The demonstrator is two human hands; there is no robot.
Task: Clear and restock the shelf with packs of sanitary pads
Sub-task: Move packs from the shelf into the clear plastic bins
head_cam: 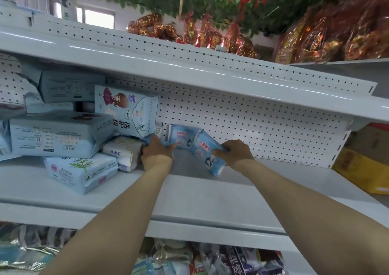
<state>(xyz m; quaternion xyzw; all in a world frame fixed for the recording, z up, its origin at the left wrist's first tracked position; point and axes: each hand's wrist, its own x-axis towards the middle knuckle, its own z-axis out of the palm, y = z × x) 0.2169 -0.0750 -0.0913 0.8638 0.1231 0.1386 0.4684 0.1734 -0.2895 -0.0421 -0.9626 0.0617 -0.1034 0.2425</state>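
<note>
Forearms (126, 222) stretch in: left hand (156, 153) pinches a glossy blue-white plastic pad pack (181, 137), right hand (234, 151) clasps its tilted twin (207, 155) touching alongside, on the smooth white metal shelf (210, 192), pegboard (252, 123) behind.

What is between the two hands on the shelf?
Two small blue packs, side by side, fill the gap between left hand and right hand in the head view.

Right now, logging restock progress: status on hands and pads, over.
Left hand grips left blue pack. Right hand grips tilted blue pack beside it. Jumbled pile of packs crowds left hand's side of shelf.
</note>
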